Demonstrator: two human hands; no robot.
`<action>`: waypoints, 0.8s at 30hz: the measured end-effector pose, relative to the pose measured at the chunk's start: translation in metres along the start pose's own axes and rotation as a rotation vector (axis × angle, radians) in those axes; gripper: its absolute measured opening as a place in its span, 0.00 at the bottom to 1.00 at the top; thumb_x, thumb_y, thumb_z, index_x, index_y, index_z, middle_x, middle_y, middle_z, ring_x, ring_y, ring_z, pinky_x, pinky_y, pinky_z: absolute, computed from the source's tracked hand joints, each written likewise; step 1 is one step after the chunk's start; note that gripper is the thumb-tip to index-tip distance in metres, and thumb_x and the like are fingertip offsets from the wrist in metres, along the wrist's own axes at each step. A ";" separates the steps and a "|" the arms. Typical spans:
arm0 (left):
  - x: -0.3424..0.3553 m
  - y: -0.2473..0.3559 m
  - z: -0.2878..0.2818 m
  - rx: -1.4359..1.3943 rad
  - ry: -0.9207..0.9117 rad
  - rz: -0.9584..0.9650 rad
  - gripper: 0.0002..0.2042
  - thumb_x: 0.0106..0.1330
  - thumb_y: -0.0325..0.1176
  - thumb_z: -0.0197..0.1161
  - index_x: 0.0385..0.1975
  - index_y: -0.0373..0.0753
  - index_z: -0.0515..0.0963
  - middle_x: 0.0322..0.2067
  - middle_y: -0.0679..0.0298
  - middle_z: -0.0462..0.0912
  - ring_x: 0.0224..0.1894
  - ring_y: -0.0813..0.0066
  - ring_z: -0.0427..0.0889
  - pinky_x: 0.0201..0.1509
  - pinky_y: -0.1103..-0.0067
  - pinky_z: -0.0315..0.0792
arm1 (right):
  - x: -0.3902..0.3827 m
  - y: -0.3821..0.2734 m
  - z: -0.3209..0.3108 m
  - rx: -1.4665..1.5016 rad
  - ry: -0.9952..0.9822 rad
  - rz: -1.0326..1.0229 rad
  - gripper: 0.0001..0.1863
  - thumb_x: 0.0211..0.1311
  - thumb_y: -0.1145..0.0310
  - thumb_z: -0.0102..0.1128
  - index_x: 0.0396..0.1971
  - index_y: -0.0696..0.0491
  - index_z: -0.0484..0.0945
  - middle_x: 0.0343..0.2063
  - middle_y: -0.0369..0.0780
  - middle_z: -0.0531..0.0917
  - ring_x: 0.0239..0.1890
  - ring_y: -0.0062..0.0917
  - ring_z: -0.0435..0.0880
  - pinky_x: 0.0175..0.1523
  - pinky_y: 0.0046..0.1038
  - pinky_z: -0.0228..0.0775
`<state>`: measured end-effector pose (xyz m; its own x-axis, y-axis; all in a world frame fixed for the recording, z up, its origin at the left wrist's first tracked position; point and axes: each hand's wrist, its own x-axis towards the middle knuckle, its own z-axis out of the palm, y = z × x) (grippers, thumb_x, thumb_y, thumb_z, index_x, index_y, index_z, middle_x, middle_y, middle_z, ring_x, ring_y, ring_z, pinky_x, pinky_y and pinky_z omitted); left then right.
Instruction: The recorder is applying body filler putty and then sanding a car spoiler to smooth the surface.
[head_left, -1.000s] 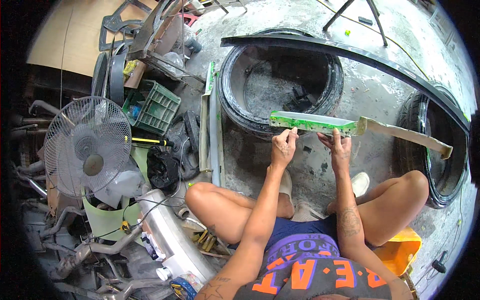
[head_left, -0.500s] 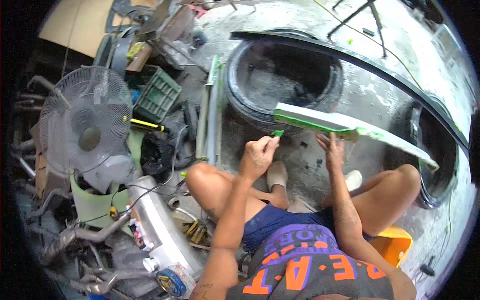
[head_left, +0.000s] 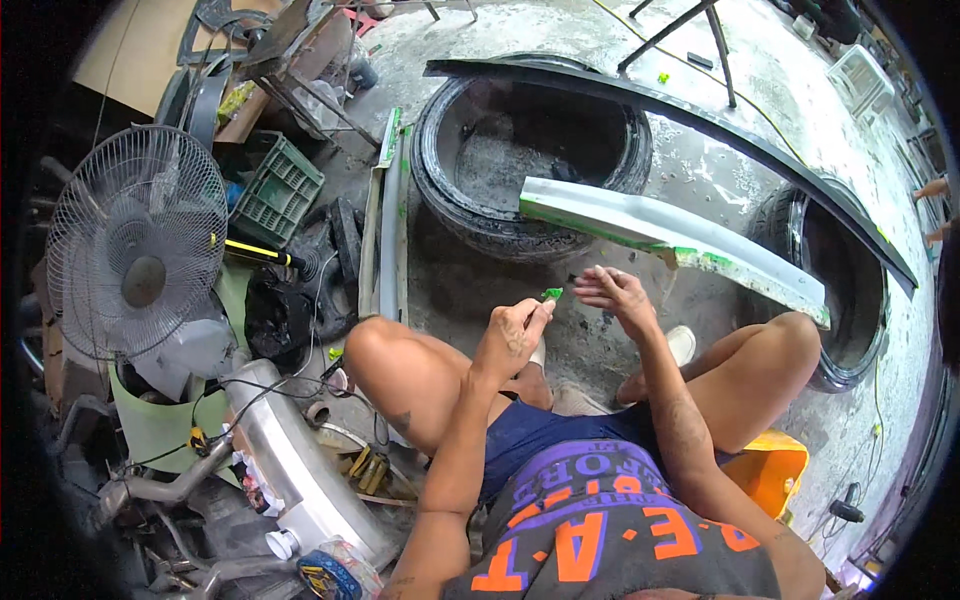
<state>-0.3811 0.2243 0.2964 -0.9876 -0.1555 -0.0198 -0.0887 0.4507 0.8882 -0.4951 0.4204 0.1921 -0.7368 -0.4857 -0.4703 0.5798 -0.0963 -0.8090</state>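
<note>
My left hand point(head_left: 512, 338) is closed in a pinch around a small bright green piece point(head_left: 552, 294), whose exact kind I cannot make out. To its right my right hand point(head_left: 622, 300) is open, fingers stretched towards the left, apart from everything. Just beyond both hands lies a long grey-white panel point(head_left: 620, 215) with bright green along its near edge. It slants down to the right and appears to lean on the tyres behind it. A large black tyre point(head_left: 430, 185) lies flat beyond the panel's left end, and another tyre point(head_left: 770, 225) is at the right.
A long black strip point(head_left: 680, 112) spans both tyres. At left are a standing fan point(head_left: 140, 250), a green crate point(head_left: 280, 195), metal pipes and a silver muffler point(head_left: 305, 465). Another long grey panel point(head_left: 395, 235) with green edges lies left of the big tyre. An orange object point(head_left: 775, 465) is by my right thigh.
My right hand has come away from the panel's near edge and moved left, towards my left hand. The left hand keeps its pinch on the green piece. The whole view has shifted slightly.
</note>
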 end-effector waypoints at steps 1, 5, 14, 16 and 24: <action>-0.001 -0.001 0.001 -0.022 0.001 0.019 0.14 0.71 0.36 0.57 0.31 0.30 0.81 0.22 0.46 0.80 0.23 0.64 0.83 0.27 0.72 0.70 | -0.017 -0.016 0.023 0.088 -0.089 -0.063 0.23 0.70 0.60 0.57 0.54 0.64 0.73 0.47 0.49 0.82 0.48 0.32 0.84 0.53 0.30 0.78; 0.002 0.001 0.002 0.063 -0.110 -0.048 0.13 0.70 0.35 0.57 0.31 0.30 0.80 0.23 0.45 0.80 0.25 0.58 0.85 0.29 0.69 0.72 | -0.043 -0.043 0.056 -0.039 -0.243 -0.278 0.20 0.67 0.66 0.61 0.54 0.62 0.75 0.43 0.44 0.85 0.44 0.25 0.84 0.53 0.26 0.77; -0.011 0.000 -0.003 0.226 -0.194 -0.088 0.13 0.68 0.35 0.58 0.32 0.29 0.79 0.23 0.44 0.79 0.24 0.53 0.82 0.29 0.67 0.71 | -0.032 -0.029 0.039 -0.140 -0.212 -0.153 0.15 0.62 0.68 0.67 0.43 0.63 0.82 0.34 0.40 0.86 0.34 0.22 0.86 0.43 0.23 0.79; -0.016 0.008 -0.014 0.303 -0.178 -0.114 0.11 0.65 0.34 0.62 0.32 0.30 0.80 0.21 0.48 0.78 0.22 0.58 0.81 0.29 0.68 0.71 | -0.028 -0.027 0.040 -0.006 -0.090 -0.122 0.14 0.62 0.67 0.67 0.42 0.62 0.82 0.33 0.41 0.86 0.34 0.23 0.86 0.43 0.24 0.80; -0.019 0.025 -0.001 0.035 0.206 0.289 0.12 0.56 0.29 0.70 0.38 0.35 0.79 0.34 0.56 0.78 0.32 0.57 0.82 0.35 0.71 0.76 | -0.055 -0.036 0.057 0.156 -0.279 0.089 0.12 0.66 0.65 0.62 0.39 0.60 0.78 0.33 0.38 0.81 0.36 0.22 0.83 0.44 0.29 0.81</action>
<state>-0.3647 0.2373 0.3193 -0.9262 -0.1895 0.3260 0.1824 0.5315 0.8272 -0.4552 0.4014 0.2670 -0.5701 -0.7150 -0.4047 0.6999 -0.1646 -0.6950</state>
